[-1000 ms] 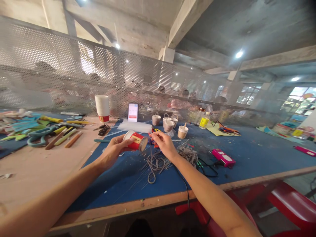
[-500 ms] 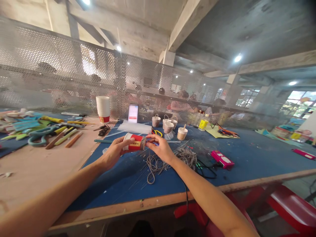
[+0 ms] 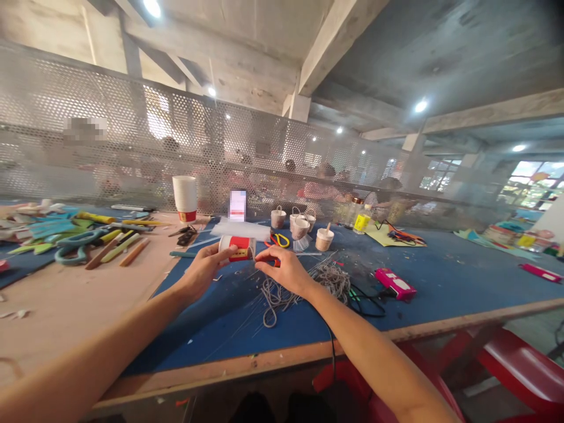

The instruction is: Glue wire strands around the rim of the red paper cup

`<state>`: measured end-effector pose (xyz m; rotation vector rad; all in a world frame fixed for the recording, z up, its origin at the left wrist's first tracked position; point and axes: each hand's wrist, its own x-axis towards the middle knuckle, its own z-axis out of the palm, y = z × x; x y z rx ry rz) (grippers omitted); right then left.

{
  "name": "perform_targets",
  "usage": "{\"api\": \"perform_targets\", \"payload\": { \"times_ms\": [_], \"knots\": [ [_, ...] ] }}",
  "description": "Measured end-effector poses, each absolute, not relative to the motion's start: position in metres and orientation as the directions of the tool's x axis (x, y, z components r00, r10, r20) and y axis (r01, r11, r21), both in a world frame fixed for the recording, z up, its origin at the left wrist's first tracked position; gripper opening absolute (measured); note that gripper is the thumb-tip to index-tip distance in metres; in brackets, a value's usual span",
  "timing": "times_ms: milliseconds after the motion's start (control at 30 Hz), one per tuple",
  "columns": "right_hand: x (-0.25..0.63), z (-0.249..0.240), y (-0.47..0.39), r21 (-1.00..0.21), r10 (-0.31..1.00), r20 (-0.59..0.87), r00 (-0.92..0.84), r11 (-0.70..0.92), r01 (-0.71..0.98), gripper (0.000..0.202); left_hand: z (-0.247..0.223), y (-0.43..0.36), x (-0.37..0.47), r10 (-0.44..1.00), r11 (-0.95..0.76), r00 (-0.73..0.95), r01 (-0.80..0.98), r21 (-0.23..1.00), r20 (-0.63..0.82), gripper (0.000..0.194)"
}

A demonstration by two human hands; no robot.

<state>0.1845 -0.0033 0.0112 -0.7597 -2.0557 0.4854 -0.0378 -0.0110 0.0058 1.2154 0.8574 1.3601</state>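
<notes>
My left hand [image 3: 203, 269] is closed around a red and white paper cup [image 3: 240, 248], held tipped on its side above the blue table mat. Thin grey cord or similar material shows at the cup's right end. Just beside that end, the fingers of my right hand [image 3: 284, 269] are pinched together. What they hold is too small to make out; a bit of red shows under them. Below my right hand lies a tangle of grey cord [image 3: 332, 282] with thin wires. Yellow-handled scissors [image 3: 279, 239] lie behind my hands.
Small cups with handles [image 3: 301, 228] and a cup with a stick [image 3: 324, 239] stand behind. A stack of paper cups [image 3: 184, 200], a phone [image 3: 238, 205], several tools [image 3: 106, 247], a yellow-labelled bottle [image 3: 362, 221] and a pink box [image 3: 395, 283] surround the work spot. A perforated screen [image 3: 255, 141] runs behind.
My right fingers have drawn slightly off the cup's end and curled differently. The bluish bit seen by them earlier no longer shows; red shows instead. The cup has shifted slightly left.
</notes>
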Motion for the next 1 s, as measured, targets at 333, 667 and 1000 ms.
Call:
{"api": "perform_targets", "payload": {
  "times_ms": [333,667,1000],
  "knots": [
    [0.226,0.01,0.028,-0.318,0.914,0.392,-0.106,0.243,0.917,0.026,0.003,-0.003,-0.04,0.965,-0.254,0.01,-0.215,0.943,0.262,0.034],
    [0.227,-0.005,0.039,-0.339,0.978,0.164,-0.125,0.175,0.924,0.046,0.003,-0.002,-0.042,0.973,-0.219,0.015,-0.276,0.936,0.232,0.03],
    [0.23,0.005,0.041,-0.586,0.953,0.303,0.0,0.186,0.789,0.033,0.009,-0.006,-0.043,0.983,-0.178,-0.021,-0.338,0.924,0.182,0.028]
  ]
}}
